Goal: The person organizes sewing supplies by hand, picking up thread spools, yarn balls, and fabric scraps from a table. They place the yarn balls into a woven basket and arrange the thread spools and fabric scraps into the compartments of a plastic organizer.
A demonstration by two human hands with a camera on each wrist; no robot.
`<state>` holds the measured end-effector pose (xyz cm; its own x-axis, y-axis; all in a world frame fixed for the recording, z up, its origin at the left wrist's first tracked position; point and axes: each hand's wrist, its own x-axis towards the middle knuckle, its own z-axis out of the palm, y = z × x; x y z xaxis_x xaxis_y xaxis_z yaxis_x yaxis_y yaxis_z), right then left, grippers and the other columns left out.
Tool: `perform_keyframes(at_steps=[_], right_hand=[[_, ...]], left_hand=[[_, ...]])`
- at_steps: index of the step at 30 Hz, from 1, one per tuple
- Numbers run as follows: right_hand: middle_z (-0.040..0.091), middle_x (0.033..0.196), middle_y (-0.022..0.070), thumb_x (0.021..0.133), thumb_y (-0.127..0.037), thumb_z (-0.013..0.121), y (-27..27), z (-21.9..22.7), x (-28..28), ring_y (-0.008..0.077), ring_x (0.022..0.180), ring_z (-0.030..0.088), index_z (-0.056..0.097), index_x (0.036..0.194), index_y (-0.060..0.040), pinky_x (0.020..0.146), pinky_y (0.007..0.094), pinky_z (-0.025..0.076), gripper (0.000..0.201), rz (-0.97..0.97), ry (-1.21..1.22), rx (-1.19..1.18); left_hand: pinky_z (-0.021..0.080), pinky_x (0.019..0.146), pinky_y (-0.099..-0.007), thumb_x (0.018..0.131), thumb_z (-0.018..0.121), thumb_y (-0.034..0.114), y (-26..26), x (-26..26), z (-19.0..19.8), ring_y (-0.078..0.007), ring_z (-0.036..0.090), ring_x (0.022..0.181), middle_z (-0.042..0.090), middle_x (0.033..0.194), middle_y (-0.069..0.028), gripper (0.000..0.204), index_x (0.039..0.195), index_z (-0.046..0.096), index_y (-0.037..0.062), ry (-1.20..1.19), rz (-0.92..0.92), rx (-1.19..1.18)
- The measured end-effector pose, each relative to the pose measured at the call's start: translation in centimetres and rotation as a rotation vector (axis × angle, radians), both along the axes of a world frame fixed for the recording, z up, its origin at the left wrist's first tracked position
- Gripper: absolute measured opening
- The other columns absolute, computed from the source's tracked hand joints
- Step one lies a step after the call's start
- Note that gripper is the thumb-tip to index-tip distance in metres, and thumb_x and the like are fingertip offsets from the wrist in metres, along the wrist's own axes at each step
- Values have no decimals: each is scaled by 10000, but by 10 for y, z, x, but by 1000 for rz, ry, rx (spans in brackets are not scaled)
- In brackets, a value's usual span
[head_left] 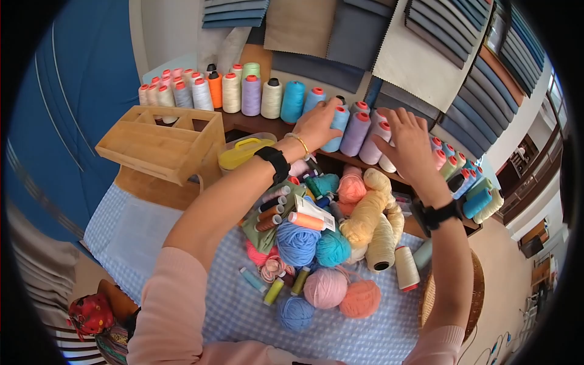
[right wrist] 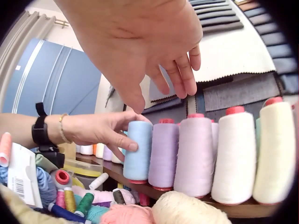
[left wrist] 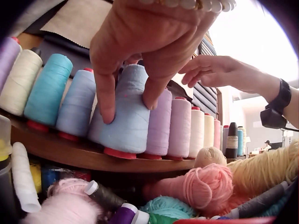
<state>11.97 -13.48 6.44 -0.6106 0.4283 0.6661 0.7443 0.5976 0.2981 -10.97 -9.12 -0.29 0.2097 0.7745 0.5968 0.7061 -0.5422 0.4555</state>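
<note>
My left hand (head_left: 316,126) grips a light blue cone of thread (left wrist: 125,122) from above, fingers on one side and thumb on the other. The cone stands upright at the front of the wooden shelf, its red base showing in the left wrist view. Just right of it are a purple thread cone (right wrist: 163,154) and a pinkish-lilac cone (right wrist: 194,154). Raised over these cones is my right hand (head_left: 409,149), its fingers loosely extended and holding nothing. White (right wrist: 233,158) and cream (right wrist: 275,154) cones continue the row to the right.
Below the shelf (left wrist: 84,151), yarn balls, skeins and small spools are heaped on a checked tablecloth (head_left: 237,316). A wooden organizer (head_left: 164,143) and a yellow-lidded tub (head_left: 243,153) stand at left. Fabric swatches (head_left: 420,36) hang behind; a wicker basket (head_left: 477,292) is at right.
</note>
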Motion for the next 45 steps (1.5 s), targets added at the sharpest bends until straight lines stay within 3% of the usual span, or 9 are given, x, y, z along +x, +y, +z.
perform_keyframes(at_steps=[8, 10, 32, 34, 35, 37, 41, 43, 45], right_hand=[[589, 980, 93, 809, -186, 741, -79, 0, 70, 281, 984, 570, 625, 1155, -42, 890, 406, 404, 393, -18, -59, -129], [586, 1056, 121, 772, -135, 743, -98, -2, 82, 312, 1057, 551, 604, 1150, -50, 945, 400, 387, 411, -135, -42, -421], [602, 1132, 95, 711, -98, 789, -135, -27, 113, 331, 1133, 514, 618, 1150, -64, 1025, 420, 362, 472, -154, 14, -514], [606, 1133, 96, 737, -116, 774, -135, -30, 118, 317, 1066, 538, 617, 1108, -53, 986, 423, 379, 409, -124, -23, -390], [612, 1089, 104, 763, -145, 755, -134, -32, 122, 312, 1052, 551, 621, 1093, -50, 987, 424, 378, 369, -146, -36, -409], [632, 1018, 114, 789, -178, 736, -134, -35, 134, 307, 1029, 575, 633, 1064, -44, 995, 417, 377, 323, -190, -71, -471], [676, 975, 117, 817, -261, 723, -138, -53, 155, 287, 980, 609, 647, 1087, -41, 994, 398, 381, 356, -243, -174, -684], [695, 1003, 136, 828, -336, 725, -138, -69, 160, 290, 932, 629, 622, 1195, -32, 967, 403, 391, 487, -276, -271, -738], [692, 982, 138, 819, -341, 730, -140, -79, 158, 293, 928, 633, 616, 1198, -27, 962, 405, 396, 505, -277, -313, -767]], left_hand=[[483, 936, -456, 816, 761, 205, -1, 1, -1, -433, 578, 1123, 581, 1230, -257, 664, 1357, 391, 102, 3, 9, 4], [485, 950, -457, 804, 767, 198, -5, 0, 3, -429, 577, 1135, 577, 1239, -260, 675, 1354, 393, 88, -1, 18, -56], [482, 956, -459, 775, 781, 169, 20, -2, -8, -442, 577, 1134, 580, 1228, -282, 722, 1370, 385, 64, 5, -16, -20], [480, 952, -448, 776, 782, 175, 27, -7, -14, -414, 585, 1129, 591, 1199, -270, 721, 1371, 389, 71, -4, -46, 15], [416, 1058, -393, 807, 777, 192, 27, -8, -12, -363, 535, 1253, 555, 1323, -230, 711, 1393, 402, 46, -4, -54, -41], [402, 1071, -373, 813, 776, 183, 23, -7, -7, -315, 515, 1283, 533, 1355, -209, 727, 1416, 393, 48, 7, -42, -95], [483, 968, -366, 832, 765, 193, 19, -6, -1, -277, 592, 1121, 554, 1297, -199, 770, 1455, 342, 36, 7, -82, -196], [451, 1028, -432, 782, 794, 239, 14, -6, 1, -427, 533, 1258, 524, 1354, -298, 866, 1459, 289, 48, -70, -7, -256], [438, 1051, -428, 777, 799, 254, 14, -8, -1, -436, 509, 1284, 490, 1386, -310, 925, 1482, 241, 37, -43, 10, -211]])
